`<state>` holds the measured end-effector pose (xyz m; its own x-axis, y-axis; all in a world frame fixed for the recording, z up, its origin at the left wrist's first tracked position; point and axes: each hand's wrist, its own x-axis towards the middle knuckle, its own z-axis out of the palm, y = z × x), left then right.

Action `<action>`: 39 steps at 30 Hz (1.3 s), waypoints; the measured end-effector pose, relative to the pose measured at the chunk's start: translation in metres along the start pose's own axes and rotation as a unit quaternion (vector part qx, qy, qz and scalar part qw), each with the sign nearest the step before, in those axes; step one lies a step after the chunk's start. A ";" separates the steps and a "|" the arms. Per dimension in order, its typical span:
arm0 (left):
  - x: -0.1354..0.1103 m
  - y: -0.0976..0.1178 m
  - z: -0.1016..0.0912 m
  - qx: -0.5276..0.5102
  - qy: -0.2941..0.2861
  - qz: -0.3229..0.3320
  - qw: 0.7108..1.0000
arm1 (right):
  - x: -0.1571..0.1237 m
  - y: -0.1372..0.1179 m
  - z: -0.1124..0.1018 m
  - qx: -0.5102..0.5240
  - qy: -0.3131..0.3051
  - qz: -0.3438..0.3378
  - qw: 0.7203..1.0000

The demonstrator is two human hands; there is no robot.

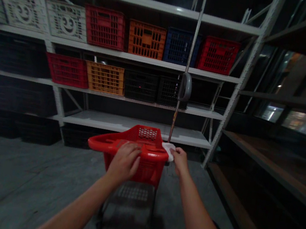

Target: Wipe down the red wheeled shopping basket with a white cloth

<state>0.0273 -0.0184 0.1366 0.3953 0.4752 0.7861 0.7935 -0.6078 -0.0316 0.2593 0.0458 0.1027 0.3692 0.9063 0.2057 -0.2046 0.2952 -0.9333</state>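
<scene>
A red plastic shopping cart (145,172) stands in front of me, its red handle (100,144) toward me. My left hand (126,159) rests over the middle of the handle, with the fingers bent across the bar. In my right hand (179,159) a white cloth (169,150) is pinched and touches the right end of the handle. Just behind the cloth rises a tall metal pole (196,31) with a grey loop-shaped grip (186,87); where its lower end rests is hidden.
Behind the cart runs a white metal rack (144,60) with red crates (104,28), an orange crate (146,40), a blue crate (178,47), white crates (65,20) and black crates (140,86). Brown shelves (275,159) line the right side. Grey floor (12,172) lies around the cart.
</scene>
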 end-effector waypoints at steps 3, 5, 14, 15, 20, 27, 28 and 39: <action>0.028 0.043 0.026 -0.023 -0.028 -0.024 0.999 | 0.009 0.016 0.007 0.049 0.041 0.035 0.997; 0.043 0.059 0.042 0.010 -0.057 -0.078 0.995 | 0.005 0.026 0.012 0.066 0.056 0.035 0.996; 0.040 0.058 0.059 0.078 -0.079 -0.097 0.989 | -0.036 0.046 0.017 0.177 0.099 -0.012 0.979; 0.038 0.058 0.057 0.079 -0.075 -0.093 0.990 | -0.030 0.047 0.017 0.161 0.094 -0.008 0.982; 0.030 0.056 0.046 0.091 -0.068 -0.081 0.990 | 0.004 0.049 0.017 0.012 0.063 -0.019 0.998; 0.021 0.036 0.039 0.075 -0.081 -0.040 0.993 | -0.037 0.014 0.003 -0.100 -0.079 -0.158 0.979; 0.020 0.032 0.038 0.073 -0.085 -0.034 0.993 | -0.042 0.003 0.003 -0.143 -0.127 -0.186 0.964; 0.016 -0.001 0.043 0.089 -0.093 -0.044 0.991 | -0.020 -0.050 0.035 -0.420 -0.389 -0.278 0.771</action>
<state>0.0525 0.0171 0.1231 0.3864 0.6398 0.6644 0.8910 -0.4452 -0.0894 0.2302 0.0232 0.1555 -0.5345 0.7141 0.4521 0.5700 0.6995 -0.4310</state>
